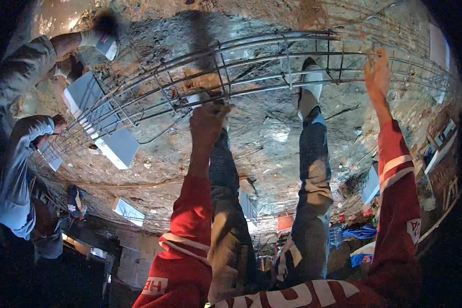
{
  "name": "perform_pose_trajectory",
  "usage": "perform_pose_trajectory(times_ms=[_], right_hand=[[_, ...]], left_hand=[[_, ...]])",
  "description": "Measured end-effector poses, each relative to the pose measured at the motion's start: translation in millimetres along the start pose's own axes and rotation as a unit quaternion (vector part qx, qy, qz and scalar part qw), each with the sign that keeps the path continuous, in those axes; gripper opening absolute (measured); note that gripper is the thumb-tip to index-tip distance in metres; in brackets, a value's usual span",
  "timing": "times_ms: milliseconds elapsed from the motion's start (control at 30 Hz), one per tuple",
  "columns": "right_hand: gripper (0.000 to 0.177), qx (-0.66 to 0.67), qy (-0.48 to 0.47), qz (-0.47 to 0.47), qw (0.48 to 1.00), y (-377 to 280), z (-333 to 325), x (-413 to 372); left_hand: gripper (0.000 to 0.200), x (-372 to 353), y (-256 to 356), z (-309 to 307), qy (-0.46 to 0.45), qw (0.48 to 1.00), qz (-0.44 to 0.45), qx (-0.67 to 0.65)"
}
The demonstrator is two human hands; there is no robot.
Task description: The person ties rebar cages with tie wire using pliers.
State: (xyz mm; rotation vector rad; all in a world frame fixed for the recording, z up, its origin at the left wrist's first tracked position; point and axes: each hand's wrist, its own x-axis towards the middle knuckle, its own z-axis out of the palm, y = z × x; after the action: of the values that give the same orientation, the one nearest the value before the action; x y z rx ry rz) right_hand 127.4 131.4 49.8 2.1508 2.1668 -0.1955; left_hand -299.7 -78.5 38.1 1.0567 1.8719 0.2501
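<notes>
Well, rebar cage (287,77): slender rods (256,60), boxy stirrups (288,64), spanning rough earth (272,146).
Left hand (208,122): clenched at near rods; contents unclear.
Right hand (377,77): fingers curled at cage; cannot tell whether gripping.
Edges: sharp-cornered pale block (120,148) beside cage's left stretch.
Room: earth shows between jeans (314,177) legs.

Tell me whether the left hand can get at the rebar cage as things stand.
Most likely yes: the left hand is right by the near edge of the rebar cage, and nothing visible blocks the way. Whether its curled fingers already grip a bar is hard to tell.
</notes>
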Motion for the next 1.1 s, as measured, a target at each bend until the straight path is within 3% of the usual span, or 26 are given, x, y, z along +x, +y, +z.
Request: perform_pose_trajectory(times_ms=[33, 67, 133, 167, 200, 233, 267, 300, 333, 367, 400, 433, 467, 533, 567, 667, 700, 733, 800, 833, 867, 933, 967, 1000, 1067, 1100], right_hand=[[0.049, 0.038, 0.007, -0.009, 0.999, -4.8, -2.4, 2.3], [0.049, 0.041, 0.004, -0.011, 0.999, -8.4, -7.3, 0.4], [0.041, 0.084, 0.035, 0.037, 0.995, -34.6, -44.9, -16.1], [0.037, -0.193, 0.022, -0.136, 0.971, -12.6, -34.0, -41.0], [0.035, -0.451, 0.006, -0.296, 0.842, 10.0, -26.6, -68.0], [0.034, -0.166, -0.093, -0.146, 0.971, -35.6, -50.4, -86.2], [0.034, 0.140, -0.179, 0.021, 0.974, -98.9, -73.7, -105.0], [0.035, 0.139, -0.222, -0.057, 0.963, -123.8, -74.2, -130.8], [0.038, 0.243, -0.344, 0.037, 0.906, -145.0, -70.9, -154.1], [0.047, 0.268, -0.371, 0.001, 0.889, -168.0, -66.2, -170.0], [0.057, 0.292, -0.399, -0.034, 0.868, -184.0, -57.0, -184.5], [0.062, 0.323, -0.388, -0.076, 0.860, -191.1, -32.1, -199.9], [0.067, 0.353, -0.377, -0.115, 0.848, -192.4, -0.8, -217.7], [0.070, 0.355, -0.366, -0.069, 0.858, -212.8, 32.0, -227.1], [0.070, 0.338, -0.301, -0.140, 0.880, -218.4, 39.7, -226.7], [0.071, 0.308, -0.233, -0.215, 0.897, -236.6, 42.9, -220.4], [0.068, 0.326, -0.221, -0.199, 0.897, -242.1, 42.6, -219.4], [0.068, 0.321, -0.226, -0.199, 0.898, -245.2, 38.2, -218.2], [0.067, 0.317, -0.322, -0.102, 0.886, -254.1, 31.9, -210.2], [0.059, 0.322, -0.262, -0.127, 0.901, -254.6, 38.6, -211.7], [0.059, 0.322, -0.261, -0.130, 0.901, -254.7, 40.2, -212.3], [0.047, 0.276, -0.270, -0.093, 0.918, -252.4, 43.2, -213.2], [0.033, 0.226, -0.249, -0.062, 0.940, -263.4, 33.3, -211.9], [0.033, 0.225, -0.253, -0.060, 0.939, -265.3, 28.4, -210.7], [0.025, 0.209, -0.316, -0.049, 0.924, -269.5, 23.4, -207.5], [0.021, 0.399, -0.324, 0.058, 0.856, -276.9, 16.2, -208.9]], left_hand=[[0.038, -1.6, 19.6, -19.4, 0.082, 0.994, -0.002, 0.072], [0.044, 3.5, 25.4, -33.7, 0.090, 0.990, -0.098, 0.040], [0.051, 19.0, 22.3, -50.1, 0.125, 0.991, 0.019, 0.051], [0.051, 31.9, 16.9, -48.4, 0.126, 0.991, 0.015, 0.049], [0.045, 47.6, 10.0, -43.7, 0.060, 0.993, 0.062, 0.085], [0.040, 64.5, 3.3, -38.0, -0.004, 0.987, 0.109, 0.118], [0.040, 87.0, -7.0, -25.4, 0.000, 0.988, 0.107, 0.114], [0.058, 106.6, -21.0, -7.5, -0.052, 0.980, 0.122, 0.151], [0.077, 112.8, -29.4, 2.3, -0.104, 0.967, 0.136, 0.188], [0.077, 112.1, -19.9, -4.8, -0.098, 0.969, 0.130, 0.186], [0.082, 110.3, 0.8, -20.0, -0.129, 0.938, 0.191, 0.259], [0.087, 105.3, 17.0, -29.8, -0.165, 0.896, 0.251, 0.326], [0.087, 99.0, 25.4, -29.7, -0.171, 0.898, 0.245, 0.322], [0.084, 90.5, 33.4, -23.3, -0.145, 0.984, -0.016, 0.100], [0.080, 100.4, 25.5, -16.3, -0.223, 0.963, -0.042, 0.145], [0.077, 111.7, 20.0, -7.3, -0.186, 0.970, 0.033, 0.153], [0.075, 111.4, 24.3, -15.4, -0.217, 0.956, 0.055, 0.188], [0.075, 111.3, 23.8, -8.7, -0.220, 0.957, 0.054, 0.183], [0.068, 116.0, 24.6, 4.5, -0.270, 0.947, -0.009, 0.175], [0.061, 110.8, 18.1, 9.5, -0.263, 0.955, 0.026, 0.133], [0.061, 111.4, 12.0, 11.4, -0.260, 0.956, 0.026, 0.132], [0.051, 114.4, 4.3, 12.4, -0.265, 0.922, 0.216, 0.181], [0.041, 117.2, -3.2, 23.6, -0.238, 0.932, 0.211, 0.173], [0.041, 120.3, -12.1, 33.2, -0.242, 0.932, 0.210, 0.171], [0.034, 125.0, -24.4, 38.2, -0.190, 0.954, 0.191, 0.133], [0.038, 123.2, -13.7, 18.7, -0.208, 0.884, 0.353, 0.225]])
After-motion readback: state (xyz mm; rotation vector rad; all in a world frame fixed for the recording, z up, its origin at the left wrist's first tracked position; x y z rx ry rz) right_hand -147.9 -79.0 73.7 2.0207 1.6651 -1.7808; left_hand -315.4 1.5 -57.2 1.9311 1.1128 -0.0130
